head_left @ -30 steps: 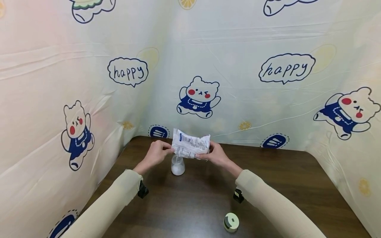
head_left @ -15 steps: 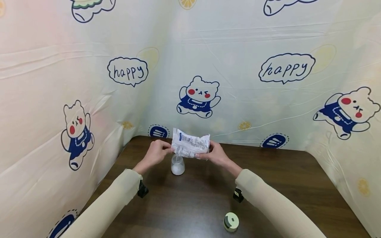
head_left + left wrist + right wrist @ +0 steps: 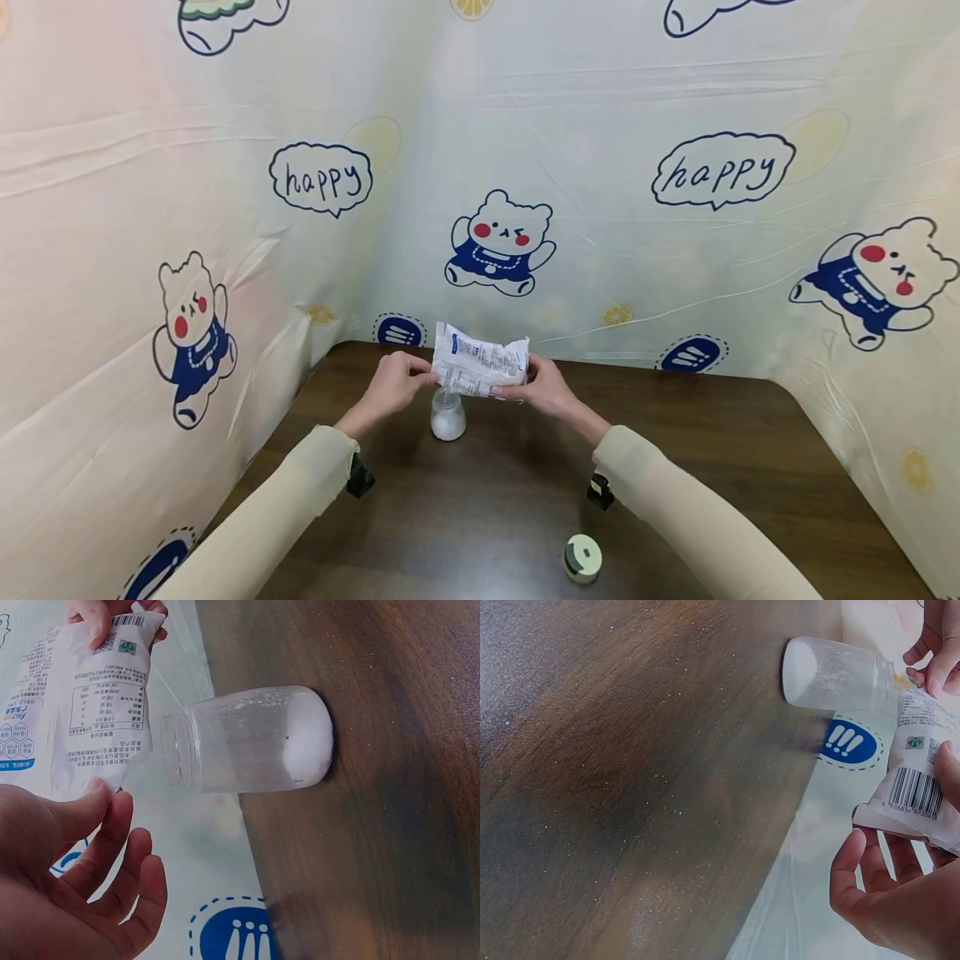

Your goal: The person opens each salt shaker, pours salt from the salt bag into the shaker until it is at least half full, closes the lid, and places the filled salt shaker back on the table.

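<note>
Pinching a lower corner of one white printed plastic packet (image 3: 483,365) between thumb and forefinger, the left hand (image 3: 392,386) leaves its other fingers loosely bent; the right hand (image 3: 551,390) grips the opposite end, thumb in front. The packet tilts above one clear rounded jar (image 3: 448,419) holding white powder (image 3: 309,739), upright on the dark brown wooden tabletop (image 3: 465,533). One round pale-green cap (image 3: 582,559) lies nearer the person. Both cream-sleeved arms (image 3: 281,479) reach forward, converging.

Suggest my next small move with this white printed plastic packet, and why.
I'd probably have the right hand raise its end of the white printed plastic packet slightly, tipping it toward the transparent round jar: the left hand pinches the corner near the jar's mouth, and white powder fills only the jar's bottom in the left wrist view.
</note>
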`<state>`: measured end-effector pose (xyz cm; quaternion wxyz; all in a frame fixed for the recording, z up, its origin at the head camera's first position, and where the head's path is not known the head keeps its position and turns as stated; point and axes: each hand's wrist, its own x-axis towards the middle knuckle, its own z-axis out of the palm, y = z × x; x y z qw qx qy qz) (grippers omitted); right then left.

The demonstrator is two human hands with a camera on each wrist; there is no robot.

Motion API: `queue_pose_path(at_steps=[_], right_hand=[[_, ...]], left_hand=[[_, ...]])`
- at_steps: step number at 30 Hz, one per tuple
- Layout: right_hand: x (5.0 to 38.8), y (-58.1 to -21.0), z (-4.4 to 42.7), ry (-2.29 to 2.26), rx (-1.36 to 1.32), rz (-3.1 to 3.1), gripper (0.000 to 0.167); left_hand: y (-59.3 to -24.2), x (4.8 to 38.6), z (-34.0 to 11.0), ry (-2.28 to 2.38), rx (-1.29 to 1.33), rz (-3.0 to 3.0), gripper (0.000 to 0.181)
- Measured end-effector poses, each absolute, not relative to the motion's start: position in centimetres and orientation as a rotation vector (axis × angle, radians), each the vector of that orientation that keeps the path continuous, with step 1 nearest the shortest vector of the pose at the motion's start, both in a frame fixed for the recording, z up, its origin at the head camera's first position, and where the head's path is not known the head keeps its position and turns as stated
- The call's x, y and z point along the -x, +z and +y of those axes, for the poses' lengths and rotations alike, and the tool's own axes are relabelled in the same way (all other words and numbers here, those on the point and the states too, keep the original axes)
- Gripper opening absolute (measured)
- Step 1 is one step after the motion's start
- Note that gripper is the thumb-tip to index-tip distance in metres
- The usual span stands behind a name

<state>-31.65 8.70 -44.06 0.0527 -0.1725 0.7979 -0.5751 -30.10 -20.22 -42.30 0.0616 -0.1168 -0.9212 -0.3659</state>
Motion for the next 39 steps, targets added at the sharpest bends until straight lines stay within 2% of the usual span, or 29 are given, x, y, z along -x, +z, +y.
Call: queue_pose_path(at_steps=[39], right_hand=[[31.45, -43.95, 8.74, -1.758, 0.529, 2.415, 0.052]], left_hand=[[-42.01, 29.82, -20.14, -1.092, 0.360, -2.791, 0.009]])
